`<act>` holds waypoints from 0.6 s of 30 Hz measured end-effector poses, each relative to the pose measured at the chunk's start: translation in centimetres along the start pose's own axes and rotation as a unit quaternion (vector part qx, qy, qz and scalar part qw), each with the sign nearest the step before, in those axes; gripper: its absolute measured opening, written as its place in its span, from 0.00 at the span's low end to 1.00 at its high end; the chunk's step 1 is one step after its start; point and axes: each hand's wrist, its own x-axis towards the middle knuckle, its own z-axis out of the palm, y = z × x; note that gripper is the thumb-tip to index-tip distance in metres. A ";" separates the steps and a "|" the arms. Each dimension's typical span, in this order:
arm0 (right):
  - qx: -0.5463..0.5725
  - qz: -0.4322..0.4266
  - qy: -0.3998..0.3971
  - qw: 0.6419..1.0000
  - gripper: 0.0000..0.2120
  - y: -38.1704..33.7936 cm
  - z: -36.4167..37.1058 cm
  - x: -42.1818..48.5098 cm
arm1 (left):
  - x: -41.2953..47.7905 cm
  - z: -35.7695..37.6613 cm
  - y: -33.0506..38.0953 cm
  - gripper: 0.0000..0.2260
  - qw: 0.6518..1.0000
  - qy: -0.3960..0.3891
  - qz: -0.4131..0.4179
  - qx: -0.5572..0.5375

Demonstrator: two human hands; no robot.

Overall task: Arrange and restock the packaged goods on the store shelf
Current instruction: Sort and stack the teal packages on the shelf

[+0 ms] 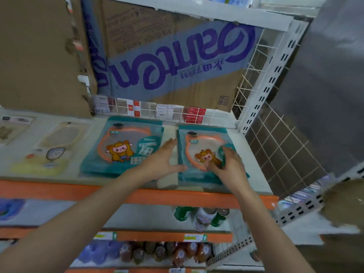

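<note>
Far left on the shelf (49, 188) lies a flat pale pack (11, 131) with brown shapes inside. Next to it lies a yellowish pack (53, 148) with a long tan shape and a small grey oval in it.

Then comes the left teal pack (122, 146), lying flat. Through its clear front you can see an orange ring and a picture of a little cartoon child.

The left hand (159, 160) lies flat in the gap between the two teal packs. Its fingers are straight and close together, and its thumb points at the right teal pack (197, 146).

That pack lies flat too, near the right end of the shelf, and holds the same orange ring and cartoon child. The right hand (230, 166) rests on top of it with its fingers bent a little. It is too blurry to tell if it pinches anything.

Behind the packs, white wire slots hold small red and white boxes (193, 115). A big cardboard box (177, 56) with purple letters stands behind them.

On the lower shelves stand green and white bottles (204, 217) and, lower still, brown bottles (161, 253).

Far right is a white wire grid (279, 146).
</note>
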 end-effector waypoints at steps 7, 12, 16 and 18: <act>0.016 0.011 -0.156 0.988 0.47 5.5 -3.1 1.0 | 0.9 3.7 3.2 0.50 0.997 -0.037 -0.067 0.020; -0.017 -0.003 -0.175 0.984 0.44 6.6 -3.2 0.9 | 1.2 4.6 4.4 0.48 0.993 -0.028 -0.111 0.020; -0.025 -0.001 -0.152 0.988 0.42 7.0 -2.8 0.6 | 1.3 4.8 4.3 0.46 0.992 -0.017 -0.125 0.023; -0.025 -0.002 -0.139 0.990 0.40 7.0 -2.5 0.6 | 1.4 4.9 4.2 0.46 0.993 -0.009 -0.119 0.022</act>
